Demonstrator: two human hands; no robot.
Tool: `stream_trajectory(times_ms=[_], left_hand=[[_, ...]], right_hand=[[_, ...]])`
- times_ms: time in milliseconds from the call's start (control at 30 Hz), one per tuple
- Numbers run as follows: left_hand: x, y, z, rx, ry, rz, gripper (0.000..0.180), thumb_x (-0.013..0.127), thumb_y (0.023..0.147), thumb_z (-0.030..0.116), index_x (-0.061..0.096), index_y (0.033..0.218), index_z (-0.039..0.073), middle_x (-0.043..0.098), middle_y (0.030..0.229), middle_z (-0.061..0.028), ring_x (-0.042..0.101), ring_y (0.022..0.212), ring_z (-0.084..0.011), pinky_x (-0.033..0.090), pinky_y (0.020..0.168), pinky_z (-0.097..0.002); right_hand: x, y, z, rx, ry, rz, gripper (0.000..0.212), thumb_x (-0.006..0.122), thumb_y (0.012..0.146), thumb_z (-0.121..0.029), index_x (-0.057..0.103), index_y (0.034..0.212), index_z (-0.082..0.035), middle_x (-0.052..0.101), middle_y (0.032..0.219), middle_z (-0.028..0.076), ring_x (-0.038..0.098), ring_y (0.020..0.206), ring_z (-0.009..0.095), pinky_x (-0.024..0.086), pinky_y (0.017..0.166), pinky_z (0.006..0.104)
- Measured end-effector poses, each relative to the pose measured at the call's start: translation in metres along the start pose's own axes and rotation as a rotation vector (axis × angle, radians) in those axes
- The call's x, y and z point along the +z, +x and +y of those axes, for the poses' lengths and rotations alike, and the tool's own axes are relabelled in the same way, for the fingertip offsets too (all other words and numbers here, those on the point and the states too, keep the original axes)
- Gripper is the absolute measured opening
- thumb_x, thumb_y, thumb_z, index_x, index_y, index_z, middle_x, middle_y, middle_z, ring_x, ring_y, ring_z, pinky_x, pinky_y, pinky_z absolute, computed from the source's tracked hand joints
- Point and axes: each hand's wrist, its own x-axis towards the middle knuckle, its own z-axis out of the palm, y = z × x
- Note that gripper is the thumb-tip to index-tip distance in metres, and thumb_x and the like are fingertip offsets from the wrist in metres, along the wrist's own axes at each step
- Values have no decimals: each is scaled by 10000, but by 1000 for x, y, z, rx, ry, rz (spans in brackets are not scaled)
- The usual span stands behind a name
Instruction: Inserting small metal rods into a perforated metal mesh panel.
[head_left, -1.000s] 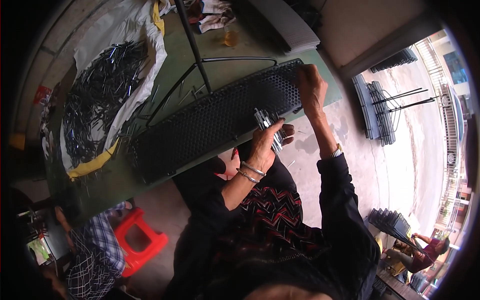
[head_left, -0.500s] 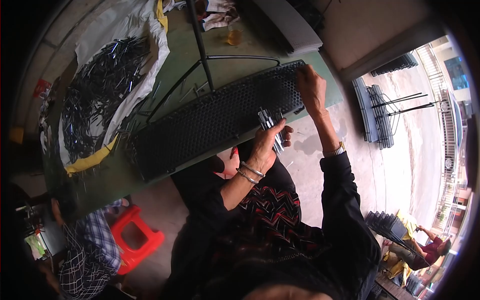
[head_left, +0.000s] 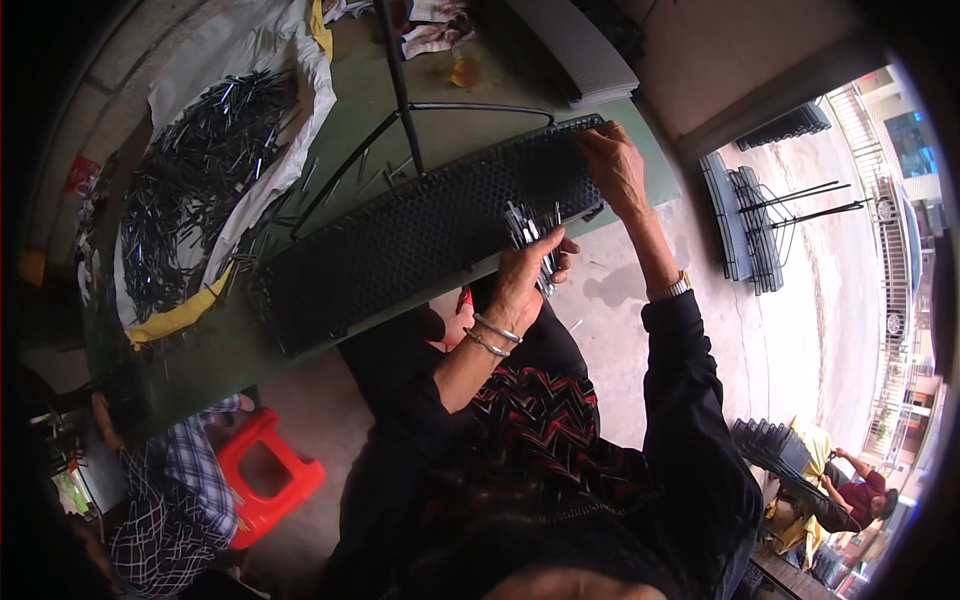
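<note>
A long black panel [head_left: 400, 245] with a honeycomb of holes lies slantwise along the near edge of the green table. My left hand [head_left: 522, 275] is closed round a bundle of thin, shiny metal strips [head_left: 527, 232], held just over the panel's near edge. At the panel's right end, my right hand [head_left: 615, 170] has its fingers bent and pressed together against the surface by the far corner. Whatever may be between those fingertips is hidden. A black bent-rod frame [head_left: 408, 115] reaches from the panel's far side across the table.
On the left, a white sack [head_left: 318, 105] lies open, full of dark metal strips [head_left: 205, 190]. Loose strips are scattered on the green table [head_left: 480, 130]. Flat grey panels [head_left: 575, 55] are stacked behind. A red stool [head_left: 270, 475] stands lower left. Another person [head_left: 860, 495] works at far right.
My right hand has shifted slightly left along the panel's end, its fingers lower against the surface. My left hand, still holding the strips, has moved a little left.
</note>
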Motion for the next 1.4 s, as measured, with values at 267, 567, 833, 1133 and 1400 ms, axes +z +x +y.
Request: stream_trajectory(times_ms=[267,567,833,1133,1400], left_hand=[[3,-4,-1,23,50,45,131,665,812,117,606,895,35,667,764,-108,558,583,-110,383,455,-216],[2,-12,5,57,155,77,173,659,819,174,646,932,44,689,807,-76,592,619,-110,394,484,-214],[1,-14,10,59,175,121,161,657,818,193,659,909,61,691,800,-44,618,655,-108,397,503,-217],[0,-14,11,78,191,108,154,644,830,190,663,911,59,694,805,-50,633,675,-116,394,511,-226],[-2,-13,12,30,214,95,161,654,838,145,645,963,44,694,845,-73,648,710,-133,417,502,-217]], right_hand=[[-4,-5,-8,138,-116,-55,197,616,836,-277,705,990,-192,584,1013,130,600,913,315,485,745,391],[-46,-35,-49,222,761,-707,161,615,854,-127,644,943,5,594,755,25,534,681,92,451,619,252],[-44,-40,-55,349,857,-673,169,635,855,-131,631,954,5,604,775,18,548,708,88,455,638,240],[-41,-44,-50,378,853,-636,185,636,860,-125,644,975,19,608,770,15,541,695,77,449,625,233],[-45,-42,-54,361,817,-645,182,629,858,-118,645,975,20,605,764,15,534,688,72,443,614,233]])
